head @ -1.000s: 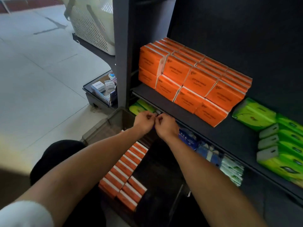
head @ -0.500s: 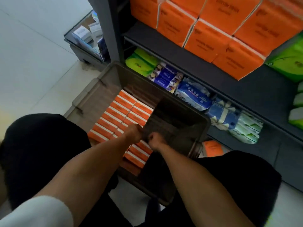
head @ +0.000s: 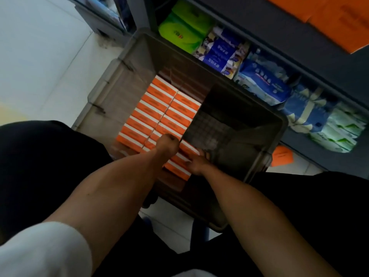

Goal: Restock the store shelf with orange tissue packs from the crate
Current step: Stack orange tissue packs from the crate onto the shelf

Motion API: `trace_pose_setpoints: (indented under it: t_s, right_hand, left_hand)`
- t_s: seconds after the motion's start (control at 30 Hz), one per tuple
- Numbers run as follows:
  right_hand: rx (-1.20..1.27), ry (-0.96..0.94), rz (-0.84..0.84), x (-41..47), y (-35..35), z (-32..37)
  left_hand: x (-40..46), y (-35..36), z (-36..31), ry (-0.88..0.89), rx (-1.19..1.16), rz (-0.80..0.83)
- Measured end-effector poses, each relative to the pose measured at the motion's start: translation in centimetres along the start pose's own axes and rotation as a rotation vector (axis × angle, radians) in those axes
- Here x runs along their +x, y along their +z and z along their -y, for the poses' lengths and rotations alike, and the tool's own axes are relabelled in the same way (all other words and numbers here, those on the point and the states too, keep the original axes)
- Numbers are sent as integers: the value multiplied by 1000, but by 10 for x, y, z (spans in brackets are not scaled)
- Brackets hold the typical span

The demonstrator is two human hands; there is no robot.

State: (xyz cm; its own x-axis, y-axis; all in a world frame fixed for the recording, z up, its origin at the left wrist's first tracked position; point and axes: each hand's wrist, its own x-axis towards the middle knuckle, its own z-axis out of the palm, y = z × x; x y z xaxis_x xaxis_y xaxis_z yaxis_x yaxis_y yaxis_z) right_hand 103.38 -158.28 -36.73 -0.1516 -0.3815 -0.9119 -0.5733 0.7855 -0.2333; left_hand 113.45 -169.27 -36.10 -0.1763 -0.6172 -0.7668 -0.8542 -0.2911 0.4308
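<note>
I am crouching over pale floor tiles (head: 40, 56), reaching into the grey crate (head: 111, 96) where orange tissue packs (head: 159, 108) are lying in two rows. My left hand (head: 167, 145) and right hand (head: 197, 163) are gripping packs (fingers hidden). Blue packets (head: 259, 84) are crowding the dark shelf (head: 299, 47) beyond.

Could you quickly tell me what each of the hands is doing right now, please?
Left hand: curled on the orange tissue packs; grip unclear.
Right hand: on the same packs; grip unclear.
</note>
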Motion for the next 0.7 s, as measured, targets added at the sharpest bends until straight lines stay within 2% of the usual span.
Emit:
trace_pose_setpoints:
  t_s: [0.1, 0.17, 0.23, 0.33, 0.47, 0.57, 0.7]
  right_hand:
    - [-71, 11, 6, 3, -4, -4]
    - [6, 40, -29, 3, -2, -6]
    - [112, 76, -135, 1, 0, -5]
    - [74, 56, -366, -2, -6, -3]
    - [271, 37, -441, -18, -37, 7]
    - [420, 0, -475, -35, -60, 15]
    - [468, -120, -539, -65, -92, 23]
  left_hand:
    - [-1, -1, 3, -13, -11, 6]
    - [-2, -1, 4, -18, -23, 35]
    - [-2, -1, 5, -20, -33, 67]
    - [-9, -2, -1, -6, 4, 56]
    - [-22, -6, -13, 17, 11, 68]
    - [-32, -9, -23, 57, -122, 94]
    - [-53, -18, -48, 86, -379, 125]
